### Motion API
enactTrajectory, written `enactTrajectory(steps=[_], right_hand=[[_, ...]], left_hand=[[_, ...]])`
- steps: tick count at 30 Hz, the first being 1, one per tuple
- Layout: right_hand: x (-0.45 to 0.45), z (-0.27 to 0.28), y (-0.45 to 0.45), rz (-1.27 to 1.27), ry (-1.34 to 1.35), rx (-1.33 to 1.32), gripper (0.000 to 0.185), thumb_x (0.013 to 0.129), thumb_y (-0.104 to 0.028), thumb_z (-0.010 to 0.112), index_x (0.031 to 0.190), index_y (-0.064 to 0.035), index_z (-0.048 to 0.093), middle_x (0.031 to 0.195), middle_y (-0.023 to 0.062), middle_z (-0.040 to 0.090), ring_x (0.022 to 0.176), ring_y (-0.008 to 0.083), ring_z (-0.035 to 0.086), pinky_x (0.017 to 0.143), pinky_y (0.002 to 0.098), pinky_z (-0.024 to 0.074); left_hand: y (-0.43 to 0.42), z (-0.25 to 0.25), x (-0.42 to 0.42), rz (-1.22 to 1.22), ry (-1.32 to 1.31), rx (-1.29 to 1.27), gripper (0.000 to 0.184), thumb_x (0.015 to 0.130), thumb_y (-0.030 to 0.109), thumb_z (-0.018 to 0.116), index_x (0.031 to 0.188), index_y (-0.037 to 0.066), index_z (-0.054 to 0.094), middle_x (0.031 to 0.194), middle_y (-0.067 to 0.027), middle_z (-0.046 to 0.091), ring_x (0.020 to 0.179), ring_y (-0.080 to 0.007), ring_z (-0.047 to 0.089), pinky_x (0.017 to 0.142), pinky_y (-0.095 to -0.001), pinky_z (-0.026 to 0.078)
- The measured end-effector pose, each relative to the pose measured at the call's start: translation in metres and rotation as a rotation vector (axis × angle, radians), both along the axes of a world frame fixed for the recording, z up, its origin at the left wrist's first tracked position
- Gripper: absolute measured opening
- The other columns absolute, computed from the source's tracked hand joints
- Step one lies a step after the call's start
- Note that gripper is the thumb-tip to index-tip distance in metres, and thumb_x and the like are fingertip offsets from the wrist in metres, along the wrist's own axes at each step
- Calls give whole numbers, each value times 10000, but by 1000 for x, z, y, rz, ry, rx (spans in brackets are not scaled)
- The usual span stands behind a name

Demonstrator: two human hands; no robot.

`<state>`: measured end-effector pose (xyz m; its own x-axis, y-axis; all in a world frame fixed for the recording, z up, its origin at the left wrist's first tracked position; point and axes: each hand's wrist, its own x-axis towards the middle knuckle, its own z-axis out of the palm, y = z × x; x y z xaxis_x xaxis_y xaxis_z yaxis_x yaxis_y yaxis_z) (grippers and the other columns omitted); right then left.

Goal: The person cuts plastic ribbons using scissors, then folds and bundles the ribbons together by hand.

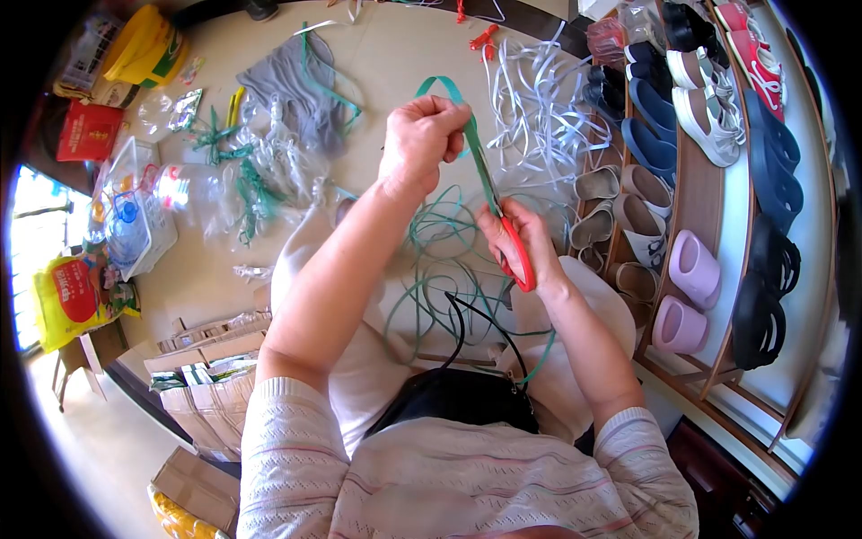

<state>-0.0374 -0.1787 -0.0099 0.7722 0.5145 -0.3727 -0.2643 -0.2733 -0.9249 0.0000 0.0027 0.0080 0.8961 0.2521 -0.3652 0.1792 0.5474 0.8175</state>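
My left hand [424, 139] is closed on a green strap [438, 83], which loops over the top of the fingers and runs down toward the scissors. The red-handled scissors [517, 247] are in my right hand [523, 238], with the fingers wrapped round the handles. Their blades point up along the strap's lower part, just below my left hand; whether they are parted is hard to tell. Loose coils of green strap [442, 225] lie on the floor below and between my arms.
White straps [539, 112] lie tangled beyond my right hand. A shoe rack [691, 193] stands at the right. Clear plastic and green ties [256, 184], grey cloth [301, 85], a white basket [154, 229] and a yellow bucket [144, 49] are at the left, cardboard [211, 404] nearer.
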Motion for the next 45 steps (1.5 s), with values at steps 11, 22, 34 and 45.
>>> enactTrajectory(steps=[11, 22, 34, 45], right_hand=[[-1, 11, 0, -9, 75, -19, 305, 840, -366, 597, 903, -74, 533, 538, -51, 432, 415, 28, 392, 375, 173, 293], [-1, 7, -1, -23, 63, -10, 289, 845, -342, 598, 914, -70, 531, 588, -47, 448, 426, 29, 388, 381, 176, 291], [1, 7, 0, -52, 59, 38, 276, 834, -336, 615, 860, -75, 532, 586, -65, 430, 444, 22, 364, 396, 177, 284], [1, 16, 4, -98, 74, 38, 280, 826, -317, 635, 822, -51, 548, 569, -82, 403, 487, 11, 342, 426, 176, 255]], left_hand=[[4, -3, 3, -34, 45, -26, 156, 794, 124, 642, 732, 37, 528, 547, -23, 508, 436, -85, 468, 389, -207, 307], [-2, -5, -1, -64, 33, -96, 137, 792, 111, 641, 743, 33, 539, 554, -22, 501, 450, -89, 471, 392, -210, 295], [-6, -5, -3, -31, -6, -122, 141, 794, 104, 639, 724, 37, 536, 544, -14, 481, 445, -90, 437, 403, -210, 286], [-7, -6, -3, -28, -6, -117, 122, 806, 101, 631, 753, 47, 536, 600, -15, 513, 472, -97, 468, 415, -211, 309]])
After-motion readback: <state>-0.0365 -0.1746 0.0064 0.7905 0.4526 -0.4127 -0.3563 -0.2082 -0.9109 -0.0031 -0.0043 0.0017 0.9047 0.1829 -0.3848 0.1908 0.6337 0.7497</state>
